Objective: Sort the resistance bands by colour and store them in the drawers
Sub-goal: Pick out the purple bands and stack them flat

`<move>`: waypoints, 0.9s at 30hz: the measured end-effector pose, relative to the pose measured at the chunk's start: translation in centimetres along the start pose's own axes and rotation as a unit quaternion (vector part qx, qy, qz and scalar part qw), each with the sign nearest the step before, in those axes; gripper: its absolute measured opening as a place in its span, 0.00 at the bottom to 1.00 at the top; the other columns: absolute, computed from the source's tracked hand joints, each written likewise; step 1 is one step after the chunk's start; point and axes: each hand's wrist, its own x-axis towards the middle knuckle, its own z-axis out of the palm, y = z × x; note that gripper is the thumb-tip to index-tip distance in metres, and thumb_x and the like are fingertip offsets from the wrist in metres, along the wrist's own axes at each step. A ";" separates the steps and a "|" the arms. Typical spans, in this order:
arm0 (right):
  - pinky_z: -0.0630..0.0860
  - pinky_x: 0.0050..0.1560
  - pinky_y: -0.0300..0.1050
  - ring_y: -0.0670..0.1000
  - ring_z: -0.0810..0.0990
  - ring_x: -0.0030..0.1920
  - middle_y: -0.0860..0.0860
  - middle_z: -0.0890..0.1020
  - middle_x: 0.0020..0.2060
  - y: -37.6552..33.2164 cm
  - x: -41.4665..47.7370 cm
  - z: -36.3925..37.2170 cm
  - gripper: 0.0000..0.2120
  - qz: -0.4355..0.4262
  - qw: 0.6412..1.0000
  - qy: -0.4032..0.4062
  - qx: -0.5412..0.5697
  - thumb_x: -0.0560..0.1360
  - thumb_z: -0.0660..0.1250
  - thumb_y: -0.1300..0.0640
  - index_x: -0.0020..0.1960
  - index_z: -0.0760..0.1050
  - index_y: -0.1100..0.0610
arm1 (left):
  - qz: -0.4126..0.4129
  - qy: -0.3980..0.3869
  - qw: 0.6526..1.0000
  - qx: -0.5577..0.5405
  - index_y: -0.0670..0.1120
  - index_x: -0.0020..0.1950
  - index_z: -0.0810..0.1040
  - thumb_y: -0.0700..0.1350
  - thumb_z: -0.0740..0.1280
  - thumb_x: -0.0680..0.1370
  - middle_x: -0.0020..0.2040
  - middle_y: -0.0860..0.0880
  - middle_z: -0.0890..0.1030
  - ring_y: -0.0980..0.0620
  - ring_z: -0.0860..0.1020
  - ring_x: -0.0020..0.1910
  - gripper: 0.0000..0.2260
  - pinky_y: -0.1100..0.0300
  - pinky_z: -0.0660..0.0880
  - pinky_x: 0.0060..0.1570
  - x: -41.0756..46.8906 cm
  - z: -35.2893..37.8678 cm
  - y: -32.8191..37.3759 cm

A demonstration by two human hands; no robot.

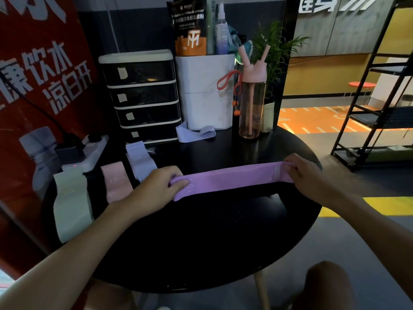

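While stretched apart, left hand (pixel 156 189) and right hand (pixel 312 175) pinch the purple band (pixel 230 179) taut.

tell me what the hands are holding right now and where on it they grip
Both hold one flat purple fabric resistance band, stretched out just above the round black table: the left hand pinches its left end, the right hand its right end.

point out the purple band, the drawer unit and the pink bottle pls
purple band (pixel 232 179), head view, middle of the stretched strip between the two hands.
drawer unit (pixel 143 97), head view, front of the second drawer from the top.
pink bottle (pixel 251 108), head view, clear body below the pink lid.
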 end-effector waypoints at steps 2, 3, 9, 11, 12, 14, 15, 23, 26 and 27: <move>0.66 0.39 0.34 0.42 0.74 0.44 0.48 0.76 0.45 -0.5 0.1 -0.6 0.08 0.012 1.000 0.007 0.028 0.82 0.58 0.62 0.55 0.73 0.53 | -0.029 0.031 0.997 -0.057 0.48 0.45 0.82 0.47 0.70 0.79 0.40 0.51 0.83 0.56 0.79 0.38 0.05 0.66 0.73 0.38 0.4 -0.6 0.5; 0.67 0.40 0.36 0.44 0.75 0.45 0.49 0.77 0.47 -0.9 0.1 -1.0 0.09 0.013 0.999 0.012 0.039 0.82 0.58 0.63 0.57 0.74 0.53 | -0.046 0.036 0.994 -0.091 0.46 0.46 0.83 0.45 0.70 0.79 0.41 0.49 0.84 0.55 0.81 0.39 0.05 0.66 0.75 0.38 0.5 -0.9 0.7; 0.69 0.39 0.35 0.45 0.74 0.42 0.55 0.78 0.50 -2.7 0.3 -3.3 0.10 0.146 0.971 -0.045 0.183 0.81 0.59 0.64 0.57 0.78 0.59 | -0.202 -0.038 0.936 -0.285 0.37 0.49 0.83 0.38 0.71 0.77 0.43 0.37 0.81 0.46 0.82 0.34 0.04 0.60 0.80 0.33 0.1 -2.1 1.8; 0.69 0.34 0.32 0.46 0.74 0.39 0.55 0.79 0.45 -2.5 0.1 -3.1 0.09 0.153 0.977 -0.102 0.110 0.81 0.60 0.64 0.51 0.79 0.60 | -0.223 -0.085 0.936 -0.258 0.36 0.51 0.82 0.37 0.72 0.77 0.43 0.39 0.82 0.46 0.82 0.36 0.05 0.57 0.82 0.35 -0.3 -1.6 1.8; 0.69 0.32 0.30 0.46 0.73 0.39 0.54 0.78 0.43 -2.4 -0.1 -2.8 0.09 0.145 0.980 -0.122 0.065 0.81 0.60 0.64 0.49 0.79 0.60 | -0.225 -0.092 0.938 -0.247 0.36 0.51 0.81 0.37 0.72 0.77 0.41 0.40 0.82 0.45 0.82 0.36 0.05 0.57 0.82 0.36 -0.3 -1.3 1.7; 0.69 0.35 0.33 0.47 0.74 0.41 0.50 0.77 0.41 -1.9 0.0 -2.1 0.10 0.132 0.983 -0.130 0.000 0.80 0.60 0.63 0.45 0.78 0.55 | -0.214 -0.086 0.948 -0.220 0.37 0.51 0.81 0.38 0.72 0.77 0.38 0.42 0.82 0.47 0.82 0.34 0.05 0.58 0.82 0.35 -0.2 -1.2 1.6; 0.70 0.38 0.37 0.47 0.75 0.42 0.49 0.77 0.42 -1.7 0.2 -1.9 0.11 0.132 0.982 -0.134 -0.031 0.80 0.60 0.62 0.43 0.76 0.51 | -0.204 -0.083 0.955 -0.200 0.37 0.50 0.81 0.38 0.72 0.78 0.37 0.43 0.82 0.48 0.82 0.32 0.05 0.60 0.80 0.34 0.0 -1.2 1.6; 0.67 0.64 0.57 0.56 0.72 0.59 0.50 0.73 0.53 -2.2 0.5 -1.8 0.04 0.113 0.936 -0.198 -0.268 0.80 0.58 0.48 0.50 0.69 0.47 | -0.119 -0.070 0.985 -0.105 0.39 0.48 0.82 0.40 0.71 0.78 0.40 0.39 0.84 0.48 0.82 0.32 0.04 0.56 0.82 0.37 1.0 -2.2 2.6; 0.66 0.64 0.57 0.54 0.70 0.63 0.48 0.70 0.54 -4.5 0.9 -2.5 0.12 0.050 0.948 -0.141 -0.281 0.80 0.59 0.43 0.59 0.70 0.48 | -0.001 -0.023 0.999 0.023 0.44 0.48 0.83 0.43 0.71 0.77 0.38 0.51 0.83 0.62 0.78 0.32 0.03 0.71 0.72 0.34 2.0 -4.4 5.5; 0.69 0.64 0.55 0.52 0.72 0.62 0.47 0.73 0.56 -5.8 1.0 -2.6 0.13 0.007 0.975 -0.117 -0.187 0.79 0.62 0.44 0.61 0.71 0.47 | 0.038 -0.013 0.997 0.064 0.46 0.48 0.83 0.45 0.71 0.77 0.38 0.54 0.81 0.63 0.77 0.33 0.03 0.73 0.68 0.34 2.2 -5.2 6.8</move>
